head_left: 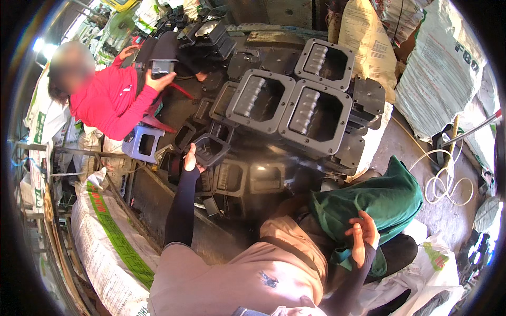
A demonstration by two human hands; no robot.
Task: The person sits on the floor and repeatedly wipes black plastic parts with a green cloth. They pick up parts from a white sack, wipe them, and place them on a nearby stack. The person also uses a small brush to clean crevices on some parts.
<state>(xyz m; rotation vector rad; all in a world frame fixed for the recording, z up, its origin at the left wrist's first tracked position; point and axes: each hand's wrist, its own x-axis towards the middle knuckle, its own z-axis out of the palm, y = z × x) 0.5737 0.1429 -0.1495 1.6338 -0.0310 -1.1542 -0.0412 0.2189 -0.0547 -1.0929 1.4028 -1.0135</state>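
While the left hand [191, 159] meets a black housing [210, 153], the right hand [362, 239] curls loosely beside green cloth [377, 192]

Where the lower edge cuts it off, a white sack [108, 237] at the left carries a green band and small print. Above it, a co-worker in a red top [110, 100] holds up a dark part [162, 67], its detail hard to make out. A blue-grey frame [132, 143] leans just below.

The left hand's fingers touch the housing's left side; whether they grip it cannot be told. Hollow and tilted, with rounded corners, the housing sits among smaller dark parts, its underside hidden. To its right rise bigger black housings [289, 113], their rims dotted with screws, ribbed panels inside.

The right hand, fingers apart and half bent, shows nothing in its grasp; the bunched cloth hides what lies beneath. Behind the stack, a cream sack [369, 45] bears lines too fine to read. Farthest right, a white bag [440, 79] shows red print and large dark lettering above a coiled pale cord [447, 176].
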